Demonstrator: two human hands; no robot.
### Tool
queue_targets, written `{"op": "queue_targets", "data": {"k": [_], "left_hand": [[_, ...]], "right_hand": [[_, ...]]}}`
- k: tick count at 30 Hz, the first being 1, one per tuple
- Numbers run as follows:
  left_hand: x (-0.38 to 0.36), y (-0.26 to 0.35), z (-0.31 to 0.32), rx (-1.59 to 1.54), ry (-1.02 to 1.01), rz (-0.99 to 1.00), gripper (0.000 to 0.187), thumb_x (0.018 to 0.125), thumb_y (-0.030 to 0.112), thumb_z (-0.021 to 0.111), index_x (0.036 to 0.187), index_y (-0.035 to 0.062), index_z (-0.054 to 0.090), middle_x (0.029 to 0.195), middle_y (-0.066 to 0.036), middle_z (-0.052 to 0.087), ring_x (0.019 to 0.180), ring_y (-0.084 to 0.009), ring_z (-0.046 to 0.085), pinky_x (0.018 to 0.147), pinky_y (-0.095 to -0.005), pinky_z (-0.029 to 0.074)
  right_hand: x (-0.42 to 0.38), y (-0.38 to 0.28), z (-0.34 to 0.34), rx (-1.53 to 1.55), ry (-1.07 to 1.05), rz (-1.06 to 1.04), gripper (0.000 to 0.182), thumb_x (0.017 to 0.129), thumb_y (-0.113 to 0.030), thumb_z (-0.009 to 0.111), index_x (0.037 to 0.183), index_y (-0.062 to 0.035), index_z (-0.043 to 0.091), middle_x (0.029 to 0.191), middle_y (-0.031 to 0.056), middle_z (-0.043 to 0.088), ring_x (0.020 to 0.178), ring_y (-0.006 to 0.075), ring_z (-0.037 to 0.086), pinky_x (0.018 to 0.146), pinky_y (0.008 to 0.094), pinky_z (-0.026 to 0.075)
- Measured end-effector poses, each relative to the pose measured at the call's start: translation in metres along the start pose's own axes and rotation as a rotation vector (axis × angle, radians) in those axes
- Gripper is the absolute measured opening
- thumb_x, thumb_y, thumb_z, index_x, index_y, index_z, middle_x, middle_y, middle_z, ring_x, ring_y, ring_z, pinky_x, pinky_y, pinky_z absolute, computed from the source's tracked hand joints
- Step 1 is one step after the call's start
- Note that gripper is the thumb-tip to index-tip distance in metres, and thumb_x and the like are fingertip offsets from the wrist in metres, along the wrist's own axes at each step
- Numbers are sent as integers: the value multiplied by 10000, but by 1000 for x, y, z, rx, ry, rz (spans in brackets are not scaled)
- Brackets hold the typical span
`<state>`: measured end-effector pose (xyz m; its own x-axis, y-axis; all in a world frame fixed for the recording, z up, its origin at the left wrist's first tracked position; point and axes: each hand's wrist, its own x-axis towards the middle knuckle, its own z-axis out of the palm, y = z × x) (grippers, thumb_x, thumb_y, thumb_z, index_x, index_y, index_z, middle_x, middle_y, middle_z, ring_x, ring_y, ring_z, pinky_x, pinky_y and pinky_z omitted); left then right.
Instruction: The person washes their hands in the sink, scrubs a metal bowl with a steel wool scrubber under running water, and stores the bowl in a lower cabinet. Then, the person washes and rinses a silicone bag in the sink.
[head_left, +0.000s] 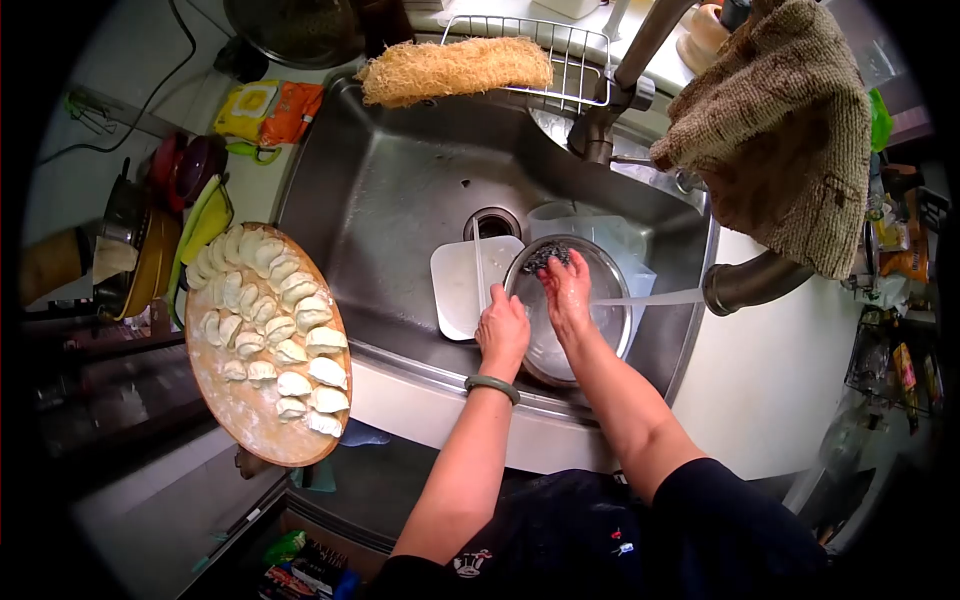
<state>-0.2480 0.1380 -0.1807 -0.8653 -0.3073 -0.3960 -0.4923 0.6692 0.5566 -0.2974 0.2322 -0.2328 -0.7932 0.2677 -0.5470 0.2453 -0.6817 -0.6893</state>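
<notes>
A round metal basin [549, 345] sits in the sink under running water. My right hand [568, 292] is inside it, with the fingers closed on a dark steel wool scrubber [545, 256] near the far wall. At the basin's left rim, my left hand [503, 328] is closed on the edge; its fingertips are partly hidden. A white rectangular tray [455, 290] lies left of the basin, with a long pale stick [479, 262] across it. From the tap [735, 288] on the right, a water stream [655, 298] runs into the basin. A translucent plastic container [625, 255] lies behind the basin.
Left of the steel sink [380, 200], a round wooden board [245, 420] holds several dumplings [290, 350]. A loofah [455, 70] rests by a wire rack [580, 75]. One brown cloth [780, 140] hangs over the tap. Wipes packs [245, 110] stand on the left counter.
</notes>
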Motion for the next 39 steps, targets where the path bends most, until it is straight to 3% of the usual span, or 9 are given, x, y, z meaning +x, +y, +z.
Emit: {"op": "queue_targets", "data": {"k": [10, 14, 18, 26, 33, 34, 36, 38, 39], "left_hand": [[11, -6, 7, -172, 69, -15, 352, 882, 356, 377, 900, 39, 531, 790, -239, 594, 777, -449, 544, 705, -506, 411], [2, 4, 3, -67, 92, -37, 307, 868, 337, 427, 875, 46, 522, 758, -229, 593, 760, -427, 559, 660, -514, 420], [-2, 3, 5, 10, 53, -39, 251, 852, 286, 456, 904, 48, 515, 789, -216, 601, 770, -403, 576, 675, -501, 436], [1, -1, 4, 33, -5, -43, 258, 812, 184, 494, 1001, 9, 483, 812, -222, 604, 782, -381, 591, 717, -477, 455], [-3, -10, -6, -189, -99, -169, 367, 886, 252, 342, 868, -16, 592, 895, -230, 599, 884, -347, 585, 775, -428, 459], [-13, 5, -33, -422, -42, -427, 393, 900, 242, 294, 916, -15, 591, 991, -242, 569, 1005, -322, 536, 843, -436, 408], [38, -17, 141, -1159, 760, -74, 295, 837, 148, 403, 1098, 33, 479, 997, -150, 553, 961, -304, 516, 834, -463, 391], [-2, -4, 71, -173, 435, -187, 293, 802, 184, 462, 1062, 53, 493, 1024, -118, 524, 1017, -257, 456, 856, -426, 366], [-2, 0, 63, -192, 406, -223, 315, 798, 207, 463, 1066, 44, 495, 990, -122, 535, 964, -276, 478, 831, -421, 373]], "right_hand": [[-91, -55, -52, -1124, -1119, -206, 307, 687, -33, 611, 977, -67, 519, 903, 104, 539, 810, 260, 533, 728, 344, 427], [-53, -48, -108, -1656, -1065, 66, 299, 701, -132, 603, 990, -72, 555, 944, 115, 572, 901, 288, 557, 756, 355, 450], [-9, -41, -114, -2412, -1009, -213, 232, 672, -120, 569, 899, -72, 583, 874, 142, 583, 890, 318, 562, 741, 382, 468], [29, 19, -59, -1541, -357, -706, 357, 646, -47, 593, 979, 25, 486, 923, 240, 508, 856, 402, 506, 724, 426, 433], [-25, 54, -44, -1267, -902, -153, 345, 728, -192, 581, 1005, 6, 522, 978, 226, 553, 870, 370, 536, 740, 420, 434], [-26, 58, -47, -1286, -937, -146, 341, 732, -192, 576, 1006, 4, 524, 977, 224, 555, 866, 364, 539, 735, 419, 436], [-16, 64, -61, -1354, -982, -179, 332, 739, -191, 567, 1009, -1, 528, 974, 220, 559, 858, 353, 545, 725, 416, 440], [12, 62, -71, -1466, -959, -302, 324, 747, -191, 557, 1012, -6, 532, 971, 217, 564, 849, 342, 551, 715, 413, 444], [29, 59, -75, -1534, -935, -389, 320, 750, -190, 553, 1013, -8, 534, 969, 215, 566, 845, 337, 555, 710, 412, 446]]}}
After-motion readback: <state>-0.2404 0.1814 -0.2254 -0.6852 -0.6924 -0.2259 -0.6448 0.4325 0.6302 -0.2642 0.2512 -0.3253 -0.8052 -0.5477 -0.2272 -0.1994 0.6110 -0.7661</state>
